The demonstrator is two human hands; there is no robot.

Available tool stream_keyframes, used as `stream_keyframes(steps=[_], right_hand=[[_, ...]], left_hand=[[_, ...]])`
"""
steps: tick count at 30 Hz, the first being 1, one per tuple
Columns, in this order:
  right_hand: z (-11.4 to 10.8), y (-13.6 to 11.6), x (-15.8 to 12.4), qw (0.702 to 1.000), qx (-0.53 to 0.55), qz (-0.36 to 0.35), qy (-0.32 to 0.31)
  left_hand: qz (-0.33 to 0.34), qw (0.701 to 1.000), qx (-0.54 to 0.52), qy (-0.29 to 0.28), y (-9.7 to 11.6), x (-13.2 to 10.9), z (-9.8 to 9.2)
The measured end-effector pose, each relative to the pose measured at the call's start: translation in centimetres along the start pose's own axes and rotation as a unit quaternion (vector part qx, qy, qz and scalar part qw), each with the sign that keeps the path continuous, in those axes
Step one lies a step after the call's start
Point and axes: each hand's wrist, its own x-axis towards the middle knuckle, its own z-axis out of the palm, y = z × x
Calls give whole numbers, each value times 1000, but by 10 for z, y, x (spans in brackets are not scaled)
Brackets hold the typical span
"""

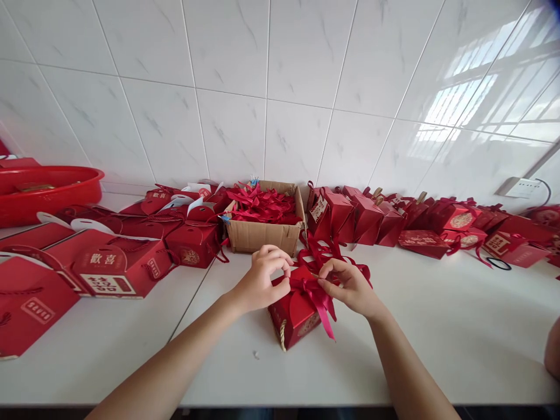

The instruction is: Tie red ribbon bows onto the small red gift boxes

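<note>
A small red gift box (294, 315) with a gold cord stands on the white table in front of me. A red ribbon (321, 303) is tied in a bow at its top, one tail hanging down the front. My left hand (265, 280) is at the bow's left side, thumb and index finger pinched together on the ribbon. On the right side, my right hand (350, 286) pinches the ribbon between thumb and fingers. More loose red ribbon (326, 254) lies right behind the box.
Behind the box is a cardboard box (262, 235) full of red ribbons. Red boxes (118, 265) crowd the left, near a red basin (52, 198). More red boxes (365, 216) line the wall at right. Part of a person (553, 350) shows at the right edge.
</note>
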Motion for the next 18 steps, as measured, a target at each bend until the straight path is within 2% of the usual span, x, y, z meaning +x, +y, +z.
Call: stream_keyframes(steps=[8,12,18], right_hand=[[5,-3,2,996,-76,-47,14],[5,-5,2,995,-59,-75,6],[5,0,2,997,-74,-16,-2]], left_hand=[[-11,999,-26,-17,3,0,0],[-9,998,-46,-43,3,-1,-1],[-38,994,-67,-72,3,-1,-1]])
